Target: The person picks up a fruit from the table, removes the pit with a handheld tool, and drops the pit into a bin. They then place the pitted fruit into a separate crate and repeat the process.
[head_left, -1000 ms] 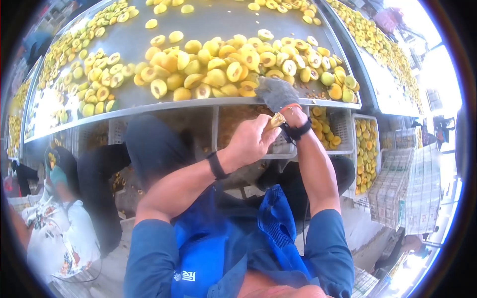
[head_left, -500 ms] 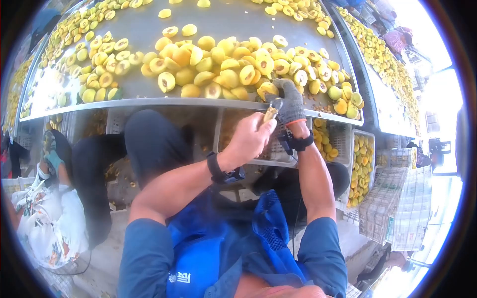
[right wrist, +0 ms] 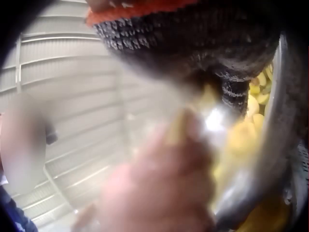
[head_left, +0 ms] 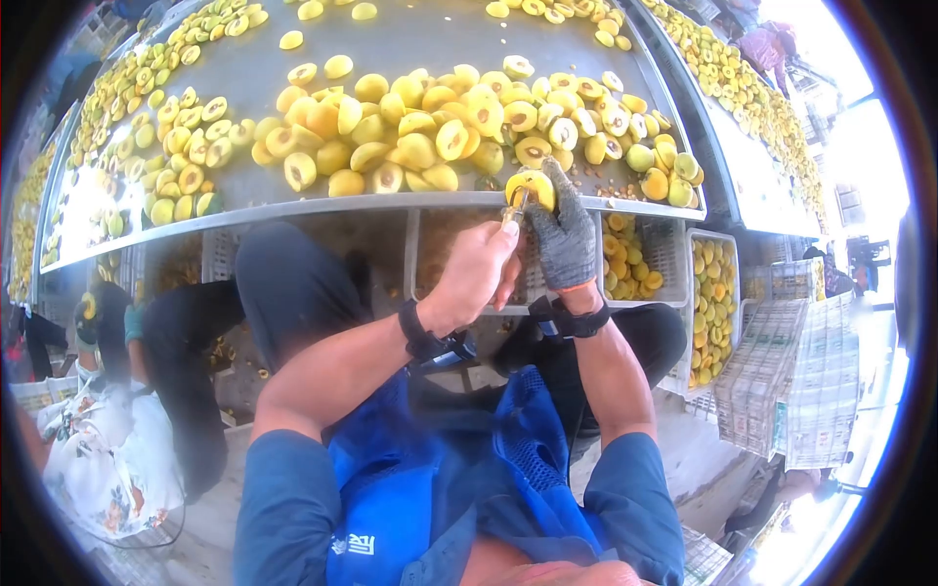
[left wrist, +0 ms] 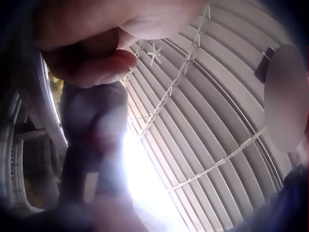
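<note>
In the head view my bare left hand (head_left: 474, 266) grips a small tool (head_left: 513, 211) with a pale handle and a short metal head. That metal end meets the cut face of a yellow peach half (head_left: 539, 188). My right hand (head_left: 567, 246), in a grey knit glove with an orange cuff, holds the peach half between thumb and fingers above the table's front edge. In the right wrist view the glove (right wrist: 183, 43) is at the top and the bare left hand (right wrist: 159, 186) is blurred below. Fingers of the left hand (left wrist: 104, 67) show in the left wrist view.
Many peach halves (head_left: 415, 122) lie heaped on the metal table (head_left: 244, 210), which has a raised front rim. Crates of peaches (head_left: 718, 293) stand beneath it and to the right. Stacked crates (head_left: 782, 381) are further right. Another person (head_left: 112, 459) sits at the left.
My right hand has picked up a peach half from the pile's front edge and drawn it toward me. The left hand has brought the tool up to its cut face.
</note>
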Tool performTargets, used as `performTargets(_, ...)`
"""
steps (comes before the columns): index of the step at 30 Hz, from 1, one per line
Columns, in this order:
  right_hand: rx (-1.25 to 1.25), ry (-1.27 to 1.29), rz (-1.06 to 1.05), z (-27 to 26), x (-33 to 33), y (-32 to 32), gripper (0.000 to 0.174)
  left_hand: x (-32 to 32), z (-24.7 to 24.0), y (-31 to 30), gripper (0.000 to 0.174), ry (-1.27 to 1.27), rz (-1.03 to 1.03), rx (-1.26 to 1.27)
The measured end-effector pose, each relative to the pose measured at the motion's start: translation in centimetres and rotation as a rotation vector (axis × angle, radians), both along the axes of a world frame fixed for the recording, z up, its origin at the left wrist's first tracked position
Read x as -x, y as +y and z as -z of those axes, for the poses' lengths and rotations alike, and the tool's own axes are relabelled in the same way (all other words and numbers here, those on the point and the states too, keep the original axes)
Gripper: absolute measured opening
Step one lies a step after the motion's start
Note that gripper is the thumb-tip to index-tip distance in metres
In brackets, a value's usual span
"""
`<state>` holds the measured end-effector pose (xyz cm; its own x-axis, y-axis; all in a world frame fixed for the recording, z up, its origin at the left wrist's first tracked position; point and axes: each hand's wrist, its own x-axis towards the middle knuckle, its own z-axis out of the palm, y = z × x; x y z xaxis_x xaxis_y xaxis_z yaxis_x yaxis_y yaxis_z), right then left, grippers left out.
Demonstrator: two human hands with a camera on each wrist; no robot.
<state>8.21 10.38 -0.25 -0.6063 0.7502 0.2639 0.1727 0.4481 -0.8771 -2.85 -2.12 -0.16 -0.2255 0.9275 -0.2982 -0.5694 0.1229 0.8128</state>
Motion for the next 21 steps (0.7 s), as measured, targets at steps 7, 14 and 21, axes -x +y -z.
performTargets(7, -0.219, 0.016, 0.047, 1.7, -0.2, -1.1, 0.052, -0.8, -0.5, 0.0, 0.035, -0.193, 0.027, 0.045)
performTargets(14, -0.082, 0.041, 0.002, 2.6, -0.5, -0.6, 0.051, -0.6, -1.2, 0.0, 0.035, -0.472, 0.025, 0.083)
performTargets(21, -0.183, 0.076, 0.006, 1.8, -0.5, -0.7, 0.053, 0.2, -0.9, 0.3, 0.034, -0.190, 0.090, 0.050)
